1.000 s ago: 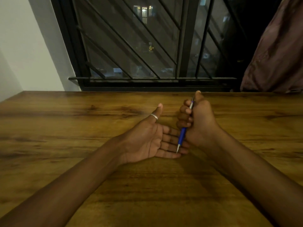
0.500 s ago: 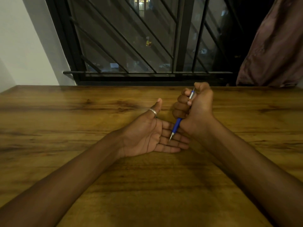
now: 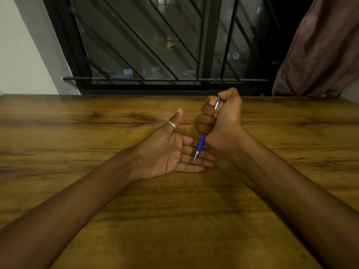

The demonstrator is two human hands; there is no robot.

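My right hand (image 3: 221, 121) grips a blue and silver mechanical pencil (image 3: 201, 143) in a fist, thumb over its top end, tip pointing down. The metal tip hangs just over the fingers of my left hand (image 3: 169, 154); whether it touches them I cannot tell. That left hand lies palm up on the wooden table (image 3: 174, 220), fingers straight and pointing right, thumb raised with a silver ring on it. The pencil's middle is hidden inside my right fist.
A black barred window (image 3: 155, 55) runs along the table's far edge. A brownish curtain (image 3: 320, 55) hangs at the back right, a white wall (image 3: 19, 55) at the back left.
My right fist rose slightly with the pencil, then came back down towards my left fingers. My left hand has stayed palm up. The view has tilted down a little.
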